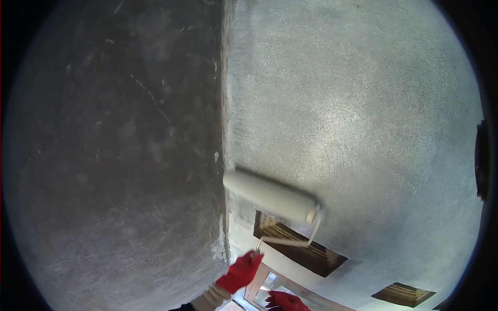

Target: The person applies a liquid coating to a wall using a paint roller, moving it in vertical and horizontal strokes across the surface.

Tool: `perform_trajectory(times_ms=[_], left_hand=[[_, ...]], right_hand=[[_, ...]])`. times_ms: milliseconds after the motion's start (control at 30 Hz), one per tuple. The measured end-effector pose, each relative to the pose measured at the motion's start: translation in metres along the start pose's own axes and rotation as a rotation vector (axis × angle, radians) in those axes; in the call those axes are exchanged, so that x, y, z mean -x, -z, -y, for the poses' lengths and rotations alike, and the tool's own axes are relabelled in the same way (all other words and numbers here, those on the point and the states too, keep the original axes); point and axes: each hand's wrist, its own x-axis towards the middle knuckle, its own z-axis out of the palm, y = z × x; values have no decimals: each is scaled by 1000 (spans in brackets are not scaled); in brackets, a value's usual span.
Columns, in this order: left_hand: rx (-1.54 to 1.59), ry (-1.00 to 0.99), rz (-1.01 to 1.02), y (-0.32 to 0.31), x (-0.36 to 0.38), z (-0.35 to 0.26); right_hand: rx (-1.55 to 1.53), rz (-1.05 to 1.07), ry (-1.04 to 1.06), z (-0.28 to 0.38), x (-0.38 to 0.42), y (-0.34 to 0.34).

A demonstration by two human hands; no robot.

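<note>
My left hand (pixel 241 272), in a red glove with a beige cuff, is closed around the handle of a paint roller (pixel 272 196). The roller's pale sleeve is tilted and slightly blurred. Its left end is close to the corner where a dark grey surface meets a pale, wet-looking surface (pixel 337 129). A bent wire frame runs from the sleeve's right end down to my hand. At the bottom edge, my right hand (pixel 288 301), also red-gloved, is only partly in view. Its fingers point left and look apart, with nothing visible in them.
A dark grey, scuffed surface (pixel 119 155) fills the left side. Behind the roller frame is a long rectangular opening (pixel 295 243) with brown edges inside; a smaller opening (pixel 403 294) lies lower right. A framed window (pixel 275 284) shows at the bottom. Something dark (pixel 482 160) protrudes at the right edge.
</note>
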Motion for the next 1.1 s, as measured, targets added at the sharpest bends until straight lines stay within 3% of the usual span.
perform_trajectory(times_ms=[67, 200, 267, 300, 333, 400, 433, 567, 667, 933, 1000, 1100], left_hand=[[-1, -144, -138, 22, -25, -46], [-82, -239, -331, 32, -49, -56], [87, -157, -138, 27, -31, -46], [-51, -35, -89, 18, -21, -21], [-183, -212, -91, 2, -12, 25], [-155, 143, 30, -3, 22, 28], [-316, 29, 91, -20, 28, 85], [-226, 263, 95, -18, 50, 62], [-191, 205, 63, -19, 52, 70], [-187, 168, -32, -8, 28, 22], [-68, 94, -40, -5, 22, 6], [-99, 148, -3, -15, 24, 24]], right_hand=[[-2, 22, 7, -1, -1, -5], [31, 72, 41, 5, -1, -10], [36, 31, 2, 1, -1, -7], [25, 7, -26, -6, -2, -3], [26, 6, -28, -8, -1, -1], [17, -37, -55, -11, 2, 1], [10, -39, -61, -14, 2, 3], [51, -57, -51, -17, 2, -2], [80, -32, -54, -9, 4, -8], [39, -80, -61, -16, 9, -5], [28, -89, -68, -17, 8, -4], [18, -62, -76, -21, 7, -4]])
